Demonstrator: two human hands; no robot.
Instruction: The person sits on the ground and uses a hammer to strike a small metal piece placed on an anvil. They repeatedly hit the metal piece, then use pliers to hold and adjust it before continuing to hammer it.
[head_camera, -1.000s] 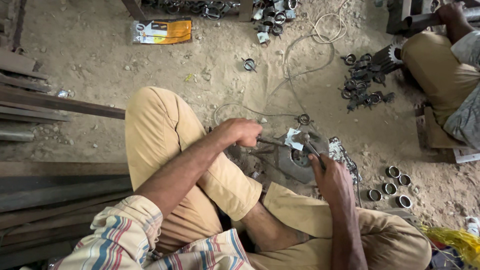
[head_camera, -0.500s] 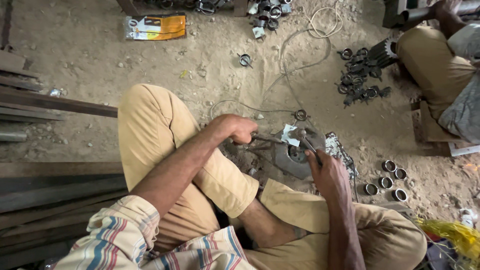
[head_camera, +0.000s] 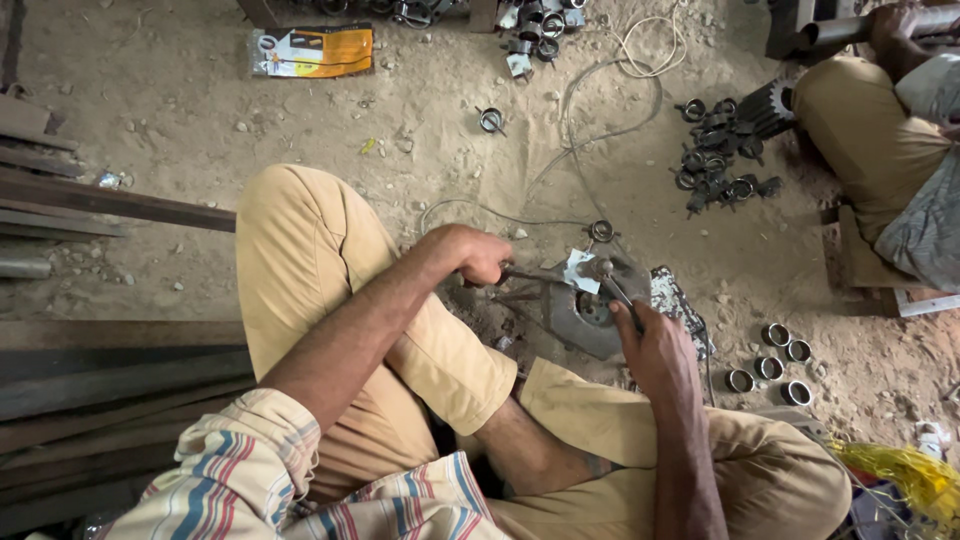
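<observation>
Setting: a sandy workshop floor seen from above, the person sitting cross-legged in tan trousers and a striped shirt.
Metal bars (head_camera: 110, 200): long dark lengths lying at 9 o'clock from the hands, well apart from them.
Orange packet (head_camera: 315, 50): flat on the sand at 11 o'clock, far from the hands.
Left hand (head_camera: 478, 255): fingers curled shut around the handle of a dark metal tool (head_camera: 530, 275), which runs toward 3 o'clock onto the workpiece.
Lone ring (head_camera: 491, 120): a small metal ring on the sand at 12 o'clock from the left hand.
Grey metal plate (head_camera: 585, 310): the workpiece, resting on the ground between the two hands, just in front of the crossed legs; a pale scrap sits on its top.
Right hand (head_camera: 655, 350): at 5 o'clock from the plate, closed around a thin rod (head_camera: 618, 290) whose tip touches the plate.
Wire (head_camera: 600, 90): a pale loop trailing from 12 o'clock down toward the plate.
Dark ring pile (head_camera: 715, 150): a heap at 1 o'clock.
Short metal rings (head_camera: 770, 355): several standing at 3 o'clock, near the right hand.
Other person (head_camera: 880, 150): seated at 2 o'clock in tan trousers, apart.
</observation>
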